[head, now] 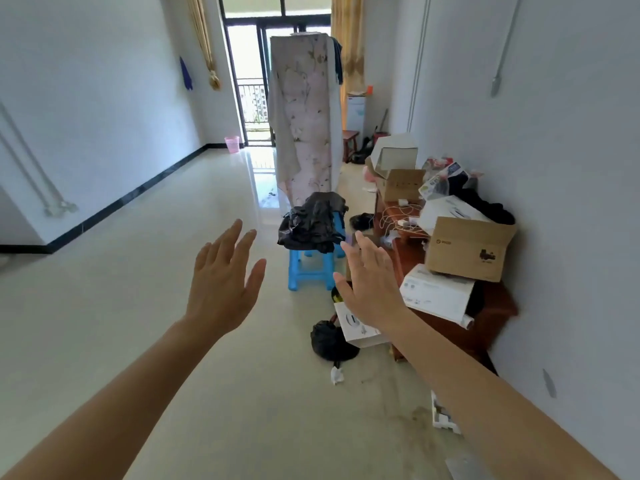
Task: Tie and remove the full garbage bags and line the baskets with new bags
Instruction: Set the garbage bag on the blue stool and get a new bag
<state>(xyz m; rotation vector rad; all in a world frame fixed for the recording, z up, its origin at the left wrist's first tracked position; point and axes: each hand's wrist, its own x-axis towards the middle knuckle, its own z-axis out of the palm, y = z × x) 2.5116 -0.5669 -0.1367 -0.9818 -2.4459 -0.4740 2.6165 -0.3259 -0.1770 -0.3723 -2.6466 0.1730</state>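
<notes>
My left hand (224,282) and my right hand (372,282) are stretched out in front of me, fingers spread, holding nothing. Just beyond them a heap of black garbage bags (313,221) lies on a blue plastic stool (311,268). A tied, full black garbage bag (329,339) sits on the floor below my right hand, beside a white box (360,329). A pink basket (232,144) stands far off by the balcony door at the left wall.
A low wooden table (491,306) along the right wall is piled with cardboard boxes (467,249), cables and clutter. A cloth-covered tall stand (306,116) rises behind the stool. Paper scraps (336,375) and white foam (443,415) lie on the shiny tiled floor.
</notes>
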